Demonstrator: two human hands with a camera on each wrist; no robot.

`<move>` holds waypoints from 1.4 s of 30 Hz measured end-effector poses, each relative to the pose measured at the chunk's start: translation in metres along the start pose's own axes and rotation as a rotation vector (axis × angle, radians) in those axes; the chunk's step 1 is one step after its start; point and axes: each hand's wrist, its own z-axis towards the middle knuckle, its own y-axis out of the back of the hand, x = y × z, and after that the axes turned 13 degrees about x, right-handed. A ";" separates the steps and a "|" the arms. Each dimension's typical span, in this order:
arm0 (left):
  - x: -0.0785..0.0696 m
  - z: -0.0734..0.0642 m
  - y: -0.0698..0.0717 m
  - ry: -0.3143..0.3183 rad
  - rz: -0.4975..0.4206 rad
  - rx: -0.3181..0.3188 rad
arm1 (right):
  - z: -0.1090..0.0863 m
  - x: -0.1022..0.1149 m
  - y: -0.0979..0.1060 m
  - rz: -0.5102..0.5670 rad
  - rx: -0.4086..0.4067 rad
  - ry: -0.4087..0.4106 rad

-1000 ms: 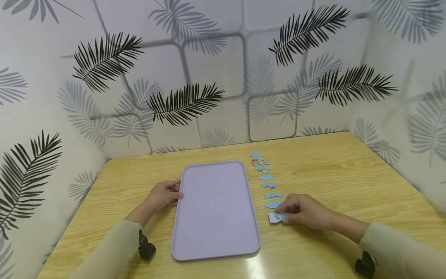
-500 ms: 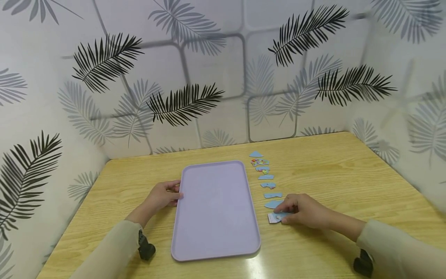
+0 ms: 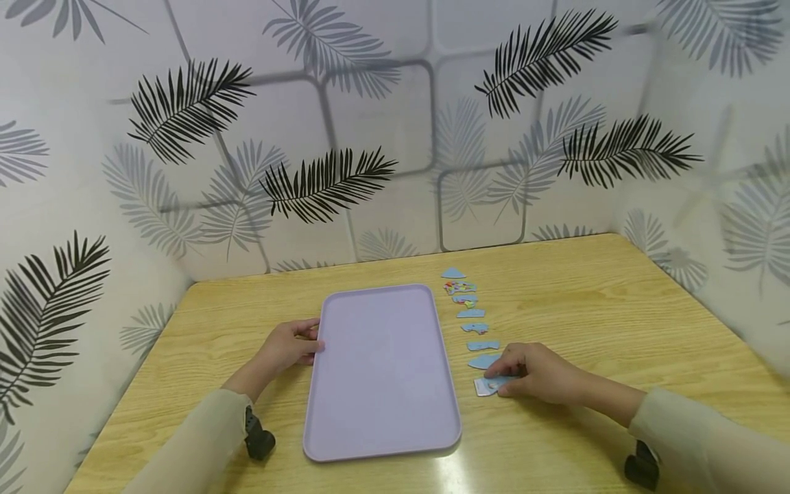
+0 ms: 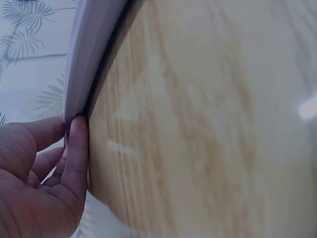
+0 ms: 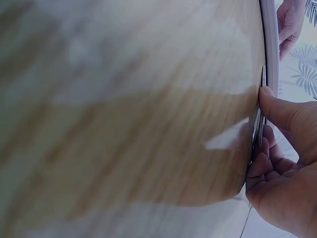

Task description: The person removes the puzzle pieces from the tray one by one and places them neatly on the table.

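Observation:
A pale purple tray (image 3: 382, 384) lies flat on the wooden table. My left hand (image 3: 288, 348) pinches its left rim between thumb and fingers, and the left wrist view shows that rim (image 4: 81, 64) close up. To the tray's right, my right hand (image 3: 540, 374) holds a light blue puzzle piece (image 3: 485, 385) low at the tabletop, thumb on the near side. Part of this piece is hidden under the fingers. Just beyond it lies another blue piece (image 3: 483, 361), close to my fingertips. In the right wrist view the held piece (image 5: 259, 126) shows only as a thin edge.
Several more puzzle pieces run in a column away from me beside the tray, among them a wavy blue piece (image 3: 483, 346), a multicoloured piece (image 3: 459, 287) and a pointed blue piece (image 3: 453, 273) at the far end. A leaf-patterned wall (image 3: 395, 237) borders the table's back.
The right hand has shifted very slightly left with the puzzle piece, whose exposed end now looks a little flatter. The left hand and tray have stayed put.

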 end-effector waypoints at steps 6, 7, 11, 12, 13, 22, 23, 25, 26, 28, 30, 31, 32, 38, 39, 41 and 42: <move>0.000 0.001 0.000 0.002 0.004 0.001 | 0.001 0.000 0.000 -0.004 -0.002 -0.001; 0.000 0.001 0.001 0.003 0.006 0.001 | 0.001 0.000 0.000 -0.007 -0.003 0.003; -0.001 0.001 0.001 0.005 -0.001 0.000 | 0.001 0.000 0.000 -0.023 -0.002 -0.002; -0.001 0.001 0.001 0.005 -0.002 0.000 | 0.002 0.001 0.000 -0.027 -0.002 -0.003; -0.001 0.000 0.001 0.004 -0.001 0.004 | 0.002 0.000 0.000 -0.030 -0.002 -0.003; -0.001 -0.001 0.001 0.017 -0.024 0.006 | 0.001 0.001 0.002 -0.026 0.012 -0.008; -0.001 -0.001 0.001 0.016 -0.025 0.006 | 0.001 0.001 0.002 -0.026 0.012 -0.012; -0.002 -0.001 0.001 0.014 -0.026 0.004 | 0.001 0.001 0.003 -0.025 0.012 -0.019; -0.002 -0.001 0.001 0.014 -0.026 0.004 | 0.001 0.001 0.004 -0.020 0.011 -0.021; -0.002 -0.001 0.000 0.014 -0.028 0.004 | 0.001 0.001 0.005 -0.015 0.011 -0.021; -0.002 -0.001 0.000 0.017 -0.028 0.003 | 0.002 0.001 0.007 -0.008 0.003 -0.021; -0.002 -0.001 0.000 0.018 -0.028 0.002 | 0.002 0.001 0.008 -0.001 -0.002 -0.024; -0.002 -0.002 0.000 0.020 -0.025 0.002 | 0.003 0.001 0.010 0.003 -0.005 -0.019; -0.004 -0.004 0.001 0.015 0.019 0.001 | 0.009 0.004 0.020 0.015 -0.039 -0.015; -0.005 -0.005 0.002 0.013 0.028 0.003 | 0.010 0.004 0.022 0.009 -0.045 -0.016; -0.006 -0.006 0.003 0.007 0.055 0.008 | 0.012 0.006 0.027 -0.007 -0.057 -0.015; -0.008 -0.007 0.005 0.001 0.073 0.010 | 0.013 0.007 0.030 -0.018 -0.064 -0.014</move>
